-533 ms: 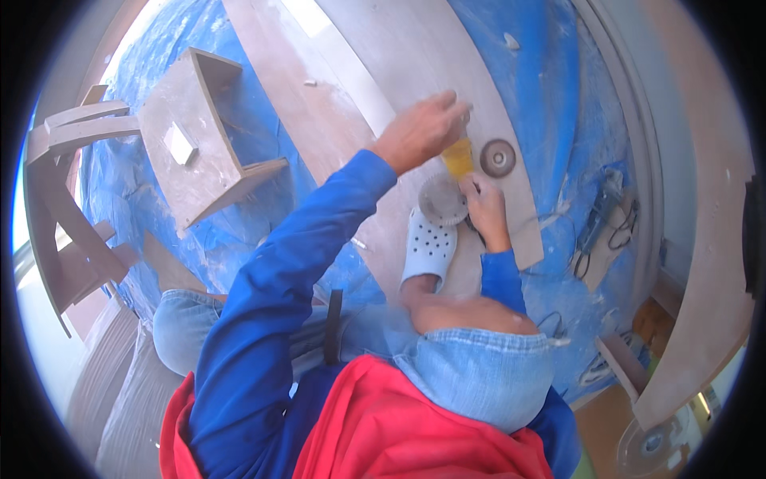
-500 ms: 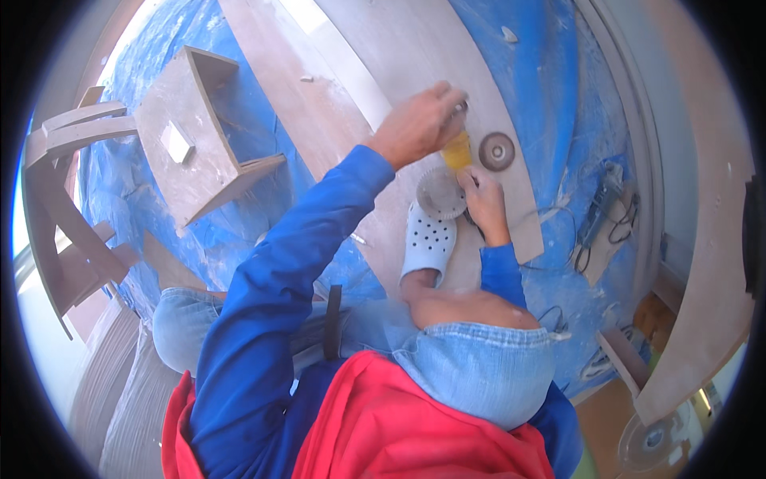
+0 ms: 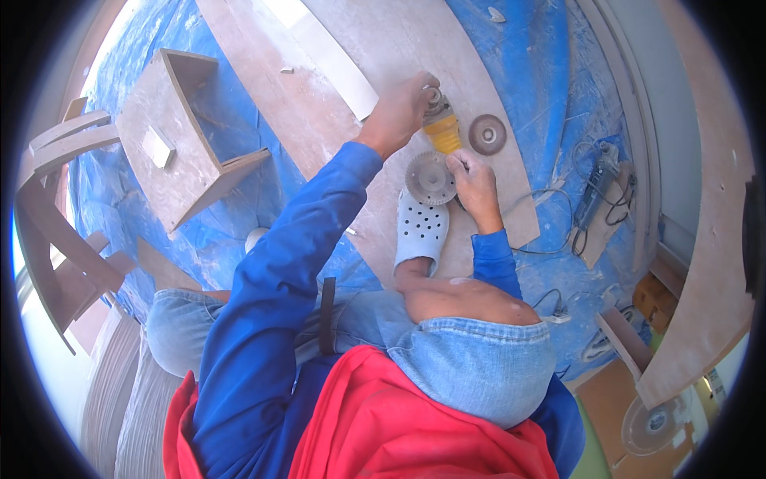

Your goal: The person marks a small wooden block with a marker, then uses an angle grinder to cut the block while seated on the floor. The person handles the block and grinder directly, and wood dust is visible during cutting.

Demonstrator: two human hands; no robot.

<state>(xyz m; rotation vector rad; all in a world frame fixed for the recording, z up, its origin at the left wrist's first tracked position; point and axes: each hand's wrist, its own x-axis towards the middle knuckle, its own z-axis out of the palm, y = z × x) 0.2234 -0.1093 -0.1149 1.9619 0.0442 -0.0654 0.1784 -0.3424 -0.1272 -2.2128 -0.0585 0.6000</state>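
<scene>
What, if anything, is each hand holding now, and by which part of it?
The right hand holds the yellow angle grinder by its body. The left hand has its fingers at the grinder's metal head; whether they grip or only touch cannot be told.

We take this for a woodworking area, though we cannot tell whether it is a permanent workshop or a covered room. Crinkled blue plastic sheeting (image 3: 519, 56) spreads over the floor, smeared with pale dust, beneath a long, flat, light-brown wooden board (image 3: 423, 48). We see an open-sided, bare wooden box (image 3: 171, 180) and a curved brown wooden frame (image 3: 68, 267) at the left. A yellow-and-metal angle grinder (image 3: 443, 134), a round brown abrasive disc (image 3: 487, 134) and a blue-grey corded power tool (image 3: 591, 199) also point to shop work.
</scene>
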